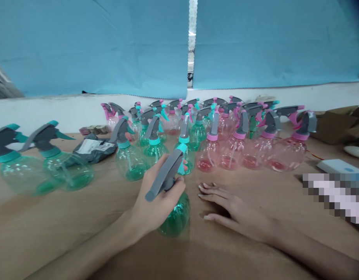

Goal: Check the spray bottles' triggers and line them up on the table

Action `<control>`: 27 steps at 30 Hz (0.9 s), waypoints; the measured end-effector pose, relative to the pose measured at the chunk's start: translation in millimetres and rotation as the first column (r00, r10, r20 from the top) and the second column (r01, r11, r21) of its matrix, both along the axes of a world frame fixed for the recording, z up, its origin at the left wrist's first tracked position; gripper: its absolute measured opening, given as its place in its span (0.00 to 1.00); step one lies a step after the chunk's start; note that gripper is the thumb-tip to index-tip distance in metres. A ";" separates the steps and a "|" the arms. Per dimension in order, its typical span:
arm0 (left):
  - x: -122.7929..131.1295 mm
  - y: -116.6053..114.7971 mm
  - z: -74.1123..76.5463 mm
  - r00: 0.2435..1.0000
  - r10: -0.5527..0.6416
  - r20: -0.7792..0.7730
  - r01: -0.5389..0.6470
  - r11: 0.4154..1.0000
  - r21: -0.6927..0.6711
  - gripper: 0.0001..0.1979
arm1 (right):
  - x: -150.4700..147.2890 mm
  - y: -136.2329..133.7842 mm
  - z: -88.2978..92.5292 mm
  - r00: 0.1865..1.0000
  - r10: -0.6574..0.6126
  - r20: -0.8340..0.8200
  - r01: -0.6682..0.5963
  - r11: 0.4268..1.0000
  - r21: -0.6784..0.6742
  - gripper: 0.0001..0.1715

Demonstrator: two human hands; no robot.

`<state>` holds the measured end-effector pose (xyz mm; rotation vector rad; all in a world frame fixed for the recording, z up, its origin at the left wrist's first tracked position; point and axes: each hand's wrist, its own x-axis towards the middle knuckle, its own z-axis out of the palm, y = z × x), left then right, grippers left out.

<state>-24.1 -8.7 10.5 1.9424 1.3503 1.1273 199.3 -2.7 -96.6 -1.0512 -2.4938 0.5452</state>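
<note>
My left hand is closed around the neck of a green spray bottle, just below its grey and turquoise trigger head. This bottle is at the near middle of the wooden table. To its right my right hand rests on the tabletop, fingers spread and holding nothing. Beyond the hands stands a row of spray bottles. Green ones, such as the green bottle, are on the left, and pink ones, such as the pink bottle, are on the right.
Two green spray bottles stand at the left. A dark plastic package with a white label lies behind them. More bottles crowd the back. At the right are a white and blue box and a cardboard box. Blue cloth hangs behind.
</note>
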 end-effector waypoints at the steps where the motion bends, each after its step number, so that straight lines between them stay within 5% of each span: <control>1: -1.2 0.4 -1.1 1.000 -0.012 0.006 0.012 1.000 0.001 0.04 | -0.1 -0.1 0.0 1.000 0.000 0.003 0.000 1.000 0.000 0.30; 8: -5.8 -1.1 -3.5 0.999 -0.020 0.034 0.022 0.998 -0.061 0.03 | -1.0 0.0 2.3 1.000 0.004 -0.016 -0.004 1.000 -0.009 0.30; 16: -0.2 -2.8 -2.8 0.998 0.059 0.022 -0.057 0.997 -0.046 0.17 | -0.9 0.1 3.1 0.999 0.009 -0.043 -0.009 1.000 -0.010 0.30; 27: 1.0 -2.0 -2.2 0.996 0.090 -0.011 -0.090 0.996 -0.005 0.16 | -1.1 -0.2 4.4 1.000 0.000 -0.003 0.000 1.000 0.004 0.30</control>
